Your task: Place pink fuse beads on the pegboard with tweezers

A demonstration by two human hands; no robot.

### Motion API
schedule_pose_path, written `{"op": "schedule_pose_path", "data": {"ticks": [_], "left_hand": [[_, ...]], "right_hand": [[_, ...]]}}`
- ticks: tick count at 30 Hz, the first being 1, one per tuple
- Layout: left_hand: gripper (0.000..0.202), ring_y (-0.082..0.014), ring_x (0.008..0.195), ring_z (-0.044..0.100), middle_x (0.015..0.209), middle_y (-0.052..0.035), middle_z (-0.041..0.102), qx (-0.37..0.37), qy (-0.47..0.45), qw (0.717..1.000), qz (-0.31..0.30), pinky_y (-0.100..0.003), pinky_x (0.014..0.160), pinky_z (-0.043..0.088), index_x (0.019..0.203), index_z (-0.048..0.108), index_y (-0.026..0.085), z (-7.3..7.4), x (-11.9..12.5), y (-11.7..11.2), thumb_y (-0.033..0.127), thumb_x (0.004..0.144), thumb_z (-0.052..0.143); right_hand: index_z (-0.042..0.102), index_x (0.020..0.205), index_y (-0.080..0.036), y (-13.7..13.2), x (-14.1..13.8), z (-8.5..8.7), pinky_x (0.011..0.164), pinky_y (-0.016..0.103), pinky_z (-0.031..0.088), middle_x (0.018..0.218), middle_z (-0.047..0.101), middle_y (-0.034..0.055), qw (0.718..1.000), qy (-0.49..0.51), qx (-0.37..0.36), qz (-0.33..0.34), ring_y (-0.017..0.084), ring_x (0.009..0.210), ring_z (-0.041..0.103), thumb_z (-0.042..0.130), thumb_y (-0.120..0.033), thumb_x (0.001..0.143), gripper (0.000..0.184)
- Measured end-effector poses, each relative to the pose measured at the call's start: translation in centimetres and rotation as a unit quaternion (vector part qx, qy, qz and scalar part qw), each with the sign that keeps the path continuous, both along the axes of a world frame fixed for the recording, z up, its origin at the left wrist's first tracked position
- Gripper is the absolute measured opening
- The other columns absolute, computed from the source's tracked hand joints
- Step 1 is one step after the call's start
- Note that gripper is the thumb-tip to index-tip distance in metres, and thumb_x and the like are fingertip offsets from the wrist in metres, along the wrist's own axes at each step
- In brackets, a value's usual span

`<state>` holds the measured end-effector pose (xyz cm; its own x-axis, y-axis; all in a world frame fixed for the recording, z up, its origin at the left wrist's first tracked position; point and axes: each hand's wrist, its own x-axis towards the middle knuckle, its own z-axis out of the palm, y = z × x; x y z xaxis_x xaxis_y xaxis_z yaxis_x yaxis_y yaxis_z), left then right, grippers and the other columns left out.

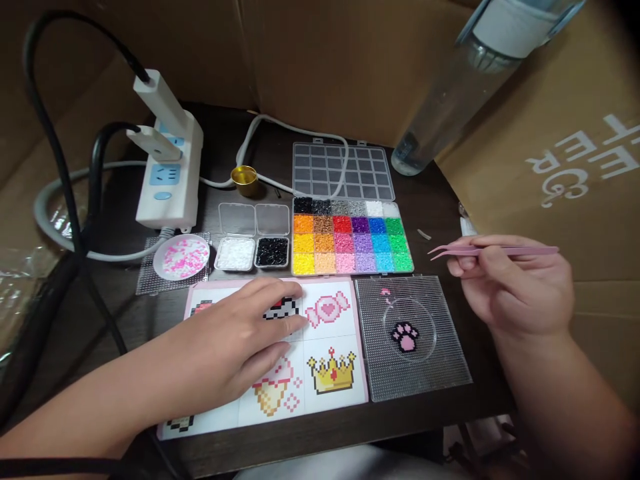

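Observation:
My left hand (250, 333) rests with fingers apart on a printed pattern sheet (327, 363), its fingertips beside the pink candy picture. Above the table at the right, my right hand (515, 283) grips pink tweezers (520, 251), whose tips point left and stand slightly apart with nothing between them. Between the hands lies a clear pegboard (430, 373). On it is a black and pink paw made of beads (406, 337), inside a clear ring, with a few pink beads (385, 293) near the top.
Behind the sheet is a sorted bead box (353, 237) with its lid folded back. Small boxes hold white beads (235, 255) and black beads (272, 253). A dish of mixed beads (181, 257), gold cup (245, 180), power strip (170, 173) and tall bottle (440, 113) stand around.

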<state>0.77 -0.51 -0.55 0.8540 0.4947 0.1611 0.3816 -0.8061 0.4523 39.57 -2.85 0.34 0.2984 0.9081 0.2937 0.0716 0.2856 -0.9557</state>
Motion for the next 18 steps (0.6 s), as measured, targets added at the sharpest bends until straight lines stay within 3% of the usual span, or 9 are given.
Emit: {"op": "schedule_pose_path", "data": {"ticks": [6,13,18], "left_hand": [[0.037,-0.0317,0.143,0.067,0.157,-0.0105,0.068,0.002,0.029,1.0,-0.01,-0.043,0.115,0.062,0.143,0.08,0.029,-0.1,-0.4,0.1,0.024,0.117,0.054],[0.036,-0.0334,0.142,0.068,0.156,-0.0126,0.069,-0.019,0.032,0.999,-0.007,-0.043,0.113,0.063,0.141,0.081,0.028,0.2,-0.2,0.2,0.023,0.115,0.057],[0.034,-0.035,0.14,0.068,0.153,-0.0168,0.07,-0.02,0.025,0.999,-0.012,-0.047,0.113,0.063,0.14,0.081,0.022,0.4,0.0,0.1,0.021,0.114,0.059]], "right_hand": [[0.093,0.08,-0.025,0.7,1.0,-1.6,0.05,0.032,0.05,0.082,0.088,0.0112,0.999,0.039,-0.028,-0.021,0.016,0.057,0.065,0.106,-0.04,0.075,0.021],[0.094,0.081,-0.023,0.8,0.8,-1.6,0.052,0.034,0.047,0.083,0.087,0.0143,0.995,0.046,-0.09,0.012,0.017,0.059,0.063,0.103,-0.038,0.078,0.018],[0.093,0.076,-0.02,0.9,0.7,-1.5,0.052,0.036,0.047,0.08,0.086,0.0145,0.994,0.043,-0.102,-0.008,0.018,0.058,0.062,0.105,-0.038,0.072,0.022]]}}
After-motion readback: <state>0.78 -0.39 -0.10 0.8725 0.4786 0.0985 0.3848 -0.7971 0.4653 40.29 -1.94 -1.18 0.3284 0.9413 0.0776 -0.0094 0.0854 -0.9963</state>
